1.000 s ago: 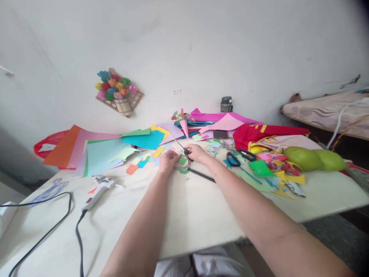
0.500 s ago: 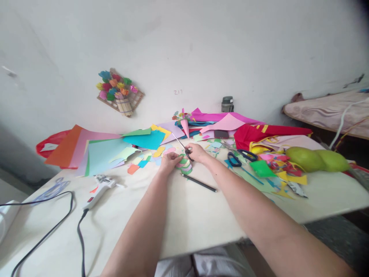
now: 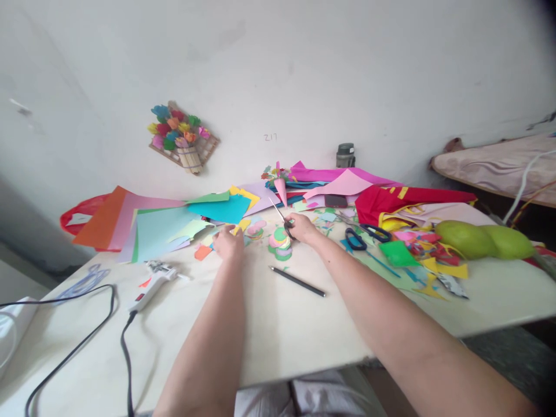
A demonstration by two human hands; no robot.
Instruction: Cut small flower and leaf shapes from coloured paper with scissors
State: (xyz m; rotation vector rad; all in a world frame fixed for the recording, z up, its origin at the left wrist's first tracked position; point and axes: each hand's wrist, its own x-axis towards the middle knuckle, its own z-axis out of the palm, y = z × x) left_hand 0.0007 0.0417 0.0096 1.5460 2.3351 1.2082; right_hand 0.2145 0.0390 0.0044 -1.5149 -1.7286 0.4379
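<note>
My right hand (image 3: 299, 227) is closed around the dark handles of a pair of scissors (image 3: 278, 212), whose blades point up and away to the left. Just below it lies a pile of cut paper shapes (image 3: 280, 243) in green, pink and lilac. My left hand (image 3: 228, 240) is over small paper pieces on the left, fingers bent and apart, close to a yellow paper piece (image 3: 244, 225). No held thing shows in its fingers. Between the hands sits a small stack of pink paper shapes (image 3: 256, 227). A black pen (image 3: 297, 281) lies in front of them.
A glue gun (image 3: 154, 286) with its cord lies at left, near coloured paper sheets (image 3: 160, 231). At right are blue-handled scissors (image 3: 357, 239), paper scraps and green fruit-like objects (image 3: 482, 238). A pink paper cone with flowers (image 3: 280, 188) and a bottle (image 3: 346, 155) stand at the back.
My left hand has left the pile of cut shapes and moved left to the small paper pieces. The right hand keeps the scissors at nearly the same place. The view has shifted slightly.
</note>
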